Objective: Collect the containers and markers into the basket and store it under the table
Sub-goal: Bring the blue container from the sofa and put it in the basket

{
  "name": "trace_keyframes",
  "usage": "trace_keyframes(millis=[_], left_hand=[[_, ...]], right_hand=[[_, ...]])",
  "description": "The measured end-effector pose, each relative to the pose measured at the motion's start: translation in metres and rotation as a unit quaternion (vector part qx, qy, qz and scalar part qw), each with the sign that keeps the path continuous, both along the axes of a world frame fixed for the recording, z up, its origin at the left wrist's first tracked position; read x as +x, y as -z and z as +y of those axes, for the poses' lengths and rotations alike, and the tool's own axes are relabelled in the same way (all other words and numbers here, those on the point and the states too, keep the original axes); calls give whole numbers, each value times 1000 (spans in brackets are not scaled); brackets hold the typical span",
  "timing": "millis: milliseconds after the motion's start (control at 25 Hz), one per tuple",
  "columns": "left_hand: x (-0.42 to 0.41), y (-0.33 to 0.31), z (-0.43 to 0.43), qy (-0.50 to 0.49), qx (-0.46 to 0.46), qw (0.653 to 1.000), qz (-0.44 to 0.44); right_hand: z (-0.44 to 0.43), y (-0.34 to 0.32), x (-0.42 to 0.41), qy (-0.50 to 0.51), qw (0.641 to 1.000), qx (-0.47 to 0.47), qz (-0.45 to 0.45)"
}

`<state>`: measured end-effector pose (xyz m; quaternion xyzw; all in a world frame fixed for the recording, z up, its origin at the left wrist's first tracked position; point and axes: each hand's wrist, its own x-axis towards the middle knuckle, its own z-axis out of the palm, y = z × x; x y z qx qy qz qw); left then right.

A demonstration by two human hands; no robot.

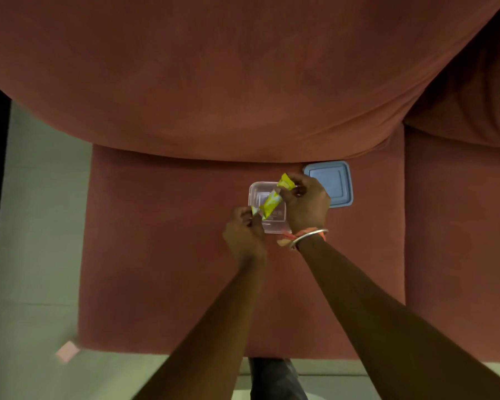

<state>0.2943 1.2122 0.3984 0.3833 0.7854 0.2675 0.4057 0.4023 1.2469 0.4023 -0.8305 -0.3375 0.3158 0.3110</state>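
Fingers of the left hand (244, 230) pinch the near end of a yellow packet (272, 202); fingers of the right hand (306, 203) pinch its far end. Beneath the fingers, a clear container (257, 194) sits on a sofa seat (162, 255), a blue lid (334, 183) just beyond the right fingers.

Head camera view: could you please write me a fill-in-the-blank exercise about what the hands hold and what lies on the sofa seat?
1. The left hand and the right hand pinch a thin plastic packet whose colour is ____.
2. The square plastic lid lying beside the clear square plastic container is ____ in colour.
3. The silver metal bangle is on the ____ wrist.

Missing words: yellow; blue; right.
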Motion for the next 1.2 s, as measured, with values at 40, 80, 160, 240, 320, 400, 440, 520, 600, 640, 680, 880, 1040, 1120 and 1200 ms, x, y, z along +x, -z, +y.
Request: trace_keyframes(millis=[40,80,160,240,320,400,440,520,600,640,680,880,1040,1120,1200], left_hand=[[5,4,-10,-4,-10,1000,-10],[7,8,-16,-2,-22,1000,-12],[7,14,-19,20,-40,999,3],[2,18,-15,47,-34,998,23],[-4,19,-9,83,-18,995,51],[-7,19,-7,109,-6,992,66],[-7,19,-6,120,3,991,66],[-5,20,-7,151,25,986,68],[-3,22,-7,183,51,979,75],[-4,23,-5,190,65,977,74],[-4,23,-3,194,84,975,68],[-12,30,8,255,159,953,46],[-20,39,11,296,140,939,106],[-21,39,15,308,123,934,130],[-21,40,20,322,104,928,155]], right_hand=[[-9,3,6,-8,1000,-18,1],[-16,7,10,-22,999,-25,-4],[-24,14,12,-56,998,-28,-27],[-21,18,9,-76,996,-26,-42],[-14,21,7,-89,994,-19,-59],[-9,26,8,-115,988,-29,-101],[-9,28,10,-134,982,-42,-126],[-12,29,10,-184,963,-80,-182],[-18,29,6,-238,938,-103,-231],[-21,29,5,-256,931,-102,-241],[-25,29,5,-268,927,-98,-242],[-44,33,13,-338,907,-69,-240],[-48,34,27,-227,947,75,-213],[-41,39,46,-93,972,80,-201],[-32,50,63,-37,978,-7,-205]])
